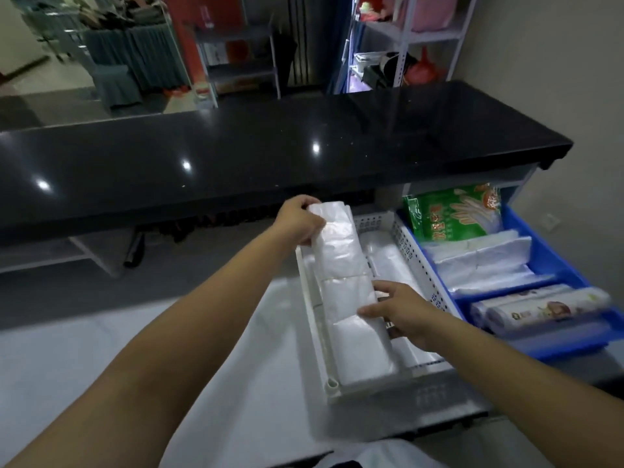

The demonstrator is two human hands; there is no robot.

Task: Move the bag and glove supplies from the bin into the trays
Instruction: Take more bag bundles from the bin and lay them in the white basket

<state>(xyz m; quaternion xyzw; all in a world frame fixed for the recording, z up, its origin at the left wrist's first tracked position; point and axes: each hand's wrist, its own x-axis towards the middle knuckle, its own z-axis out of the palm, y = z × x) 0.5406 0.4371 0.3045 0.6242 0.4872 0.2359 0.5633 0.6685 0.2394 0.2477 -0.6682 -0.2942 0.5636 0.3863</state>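
A long folded stack of clear plastic bags (341, 265) lies lengthwise over the left white tray (332, 388). My left hand (299, 219) grips its far end, and my right hand (400, 315) holds its right edge near the middle. A second white perforated tray (415, 261) beside it holds more clear bags. To the right stands the blue bin (557, 261), which contains a green glove packet (452, 211), folded clear bags (483, 261) and rolls of bags (537, 305).
A black glossy countertop (236, 163) overhangs the far side of the work surface. The trays and bin rest on a white table (118, 349). Shelving racks (405, 38) stand in the room behind.
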